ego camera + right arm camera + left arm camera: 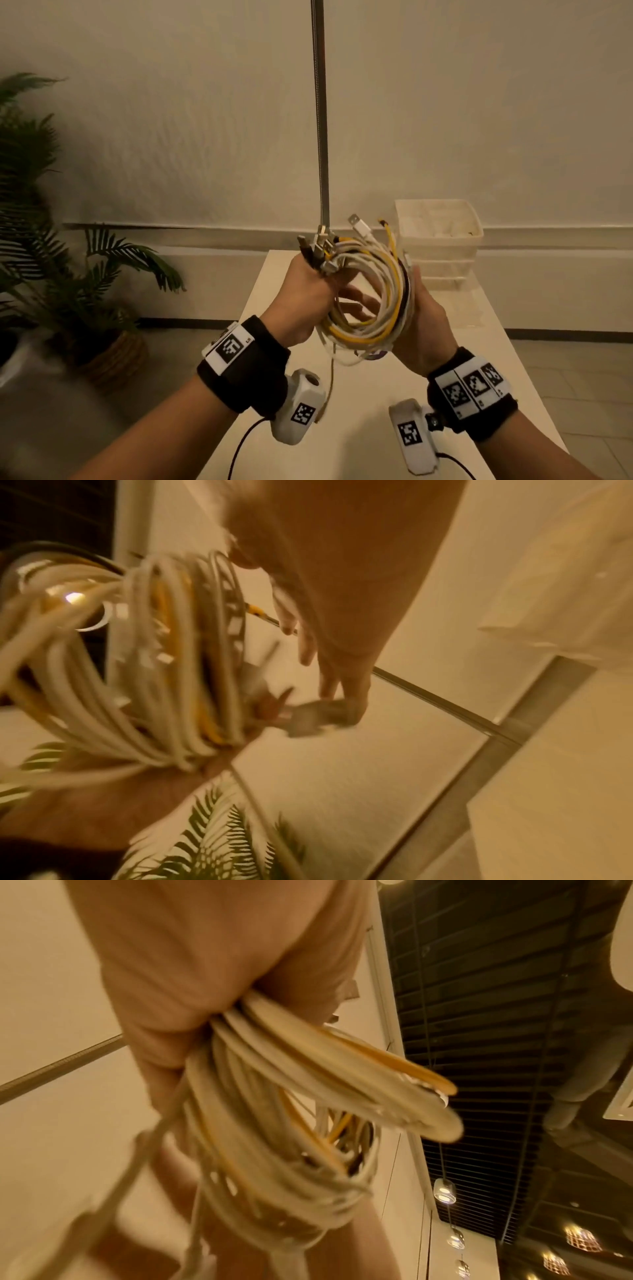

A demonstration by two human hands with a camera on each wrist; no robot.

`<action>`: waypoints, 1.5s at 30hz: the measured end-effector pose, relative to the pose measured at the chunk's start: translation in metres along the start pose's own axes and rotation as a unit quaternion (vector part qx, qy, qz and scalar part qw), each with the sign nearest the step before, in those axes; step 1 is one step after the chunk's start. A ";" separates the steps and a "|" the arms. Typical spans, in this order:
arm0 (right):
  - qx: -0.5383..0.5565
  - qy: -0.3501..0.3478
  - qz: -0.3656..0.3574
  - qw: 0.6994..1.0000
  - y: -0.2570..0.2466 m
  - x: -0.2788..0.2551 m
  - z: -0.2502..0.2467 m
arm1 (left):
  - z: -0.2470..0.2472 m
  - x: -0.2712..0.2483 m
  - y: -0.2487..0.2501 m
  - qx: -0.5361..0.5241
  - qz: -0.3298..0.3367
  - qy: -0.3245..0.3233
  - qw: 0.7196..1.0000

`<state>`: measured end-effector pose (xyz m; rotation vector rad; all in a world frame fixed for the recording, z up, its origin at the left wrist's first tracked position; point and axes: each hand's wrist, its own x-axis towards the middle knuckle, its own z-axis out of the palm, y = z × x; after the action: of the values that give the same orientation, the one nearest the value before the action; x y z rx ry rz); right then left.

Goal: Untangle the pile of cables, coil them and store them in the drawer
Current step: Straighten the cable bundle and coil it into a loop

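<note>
Left grip [305, 294] is clamped tight around the cable bundle [370, 294] up in the air over the tabletop [359, 387], right grip [416, 318] flat against its other side, stacked drawers [442, 240] sitting further back.

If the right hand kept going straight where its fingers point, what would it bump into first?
Probably the plastic drawer unit at the table's far end: the right hand, cupping the cable coil, points up and away towards it. Depth is uncertain.

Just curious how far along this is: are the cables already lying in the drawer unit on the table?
No, the coiled cables are held up above the table between the left hand and right hand, clear of the drawer unit.
</note>
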<state>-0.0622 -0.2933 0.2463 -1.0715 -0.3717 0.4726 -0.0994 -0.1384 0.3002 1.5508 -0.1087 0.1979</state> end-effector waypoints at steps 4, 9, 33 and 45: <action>-0.002 -0.059 0.150 0.987 0.022 -0.005 -0.003 | 0.007 0.016 0.012 -0.096 -0.020 0.087 0.991; 0.118 -0.101 0.167 0.974 0.029 -0.019 -0.010 | -0.008 0.029 0.012 -0.207 -0.055 0.155 0.964; -0.191 0.096 0.184 0.959 -0.008 0.011 0.006 | 0.016 -0.014 -0.090 -0.168 -0.143 0.327 0.919; -0.217 0.131 0.250 0.935 0.030 0.015 0.006 | 0.013 -0.010 -0.141 -0.087 -0.200 0.364 0.905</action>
<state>-0.0578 -0.2687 0.2229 -1.6526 0.0483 0.7069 -0.0805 -0.1535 0.1599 1.2023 0.7593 0.4153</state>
